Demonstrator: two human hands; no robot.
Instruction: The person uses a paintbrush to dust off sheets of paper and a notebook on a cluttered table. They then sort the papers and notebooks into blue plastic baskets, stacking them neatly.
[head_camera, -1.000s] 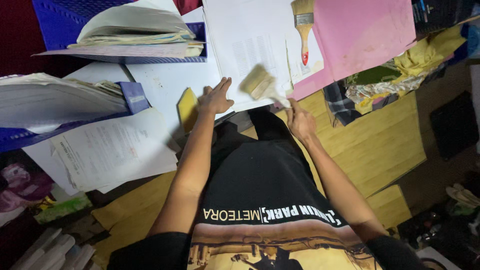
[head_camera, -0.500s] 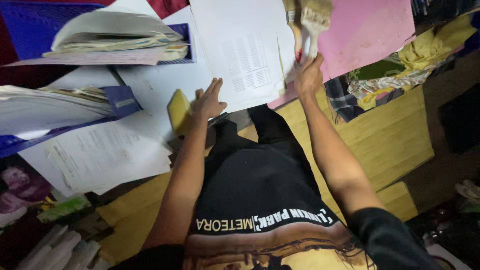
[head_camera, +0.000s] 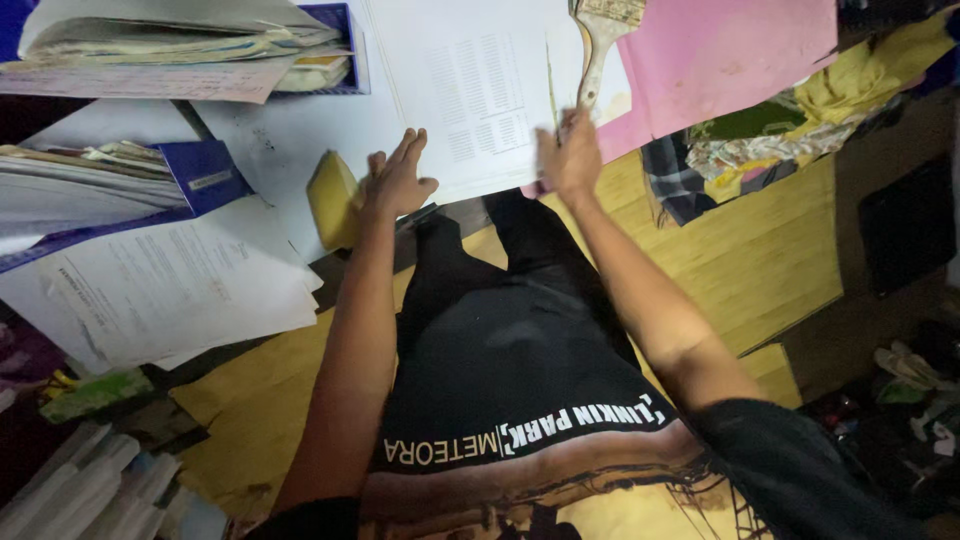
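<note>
Right hand (head_camera: 570, 160) is closed on the pale handle of a paintbrush (head_camera: 603, 35), bristles up at 12 o'clock over the white printed sheets (head_camera: 480, 90) & pink paper (head_camera: 730, 50). Left hand (head_camera: 397, 183) lies open, flat on the sheets' edge, w/ a yellow sponge (head_camera: 333, 198) just beside it at 9 o'clock.

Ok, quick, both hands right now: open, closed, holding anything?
Left hand: open, flat on the white printed paper sheet.
Right hand: closed on the pale wooden handle of the flat paintbrush.
</note>
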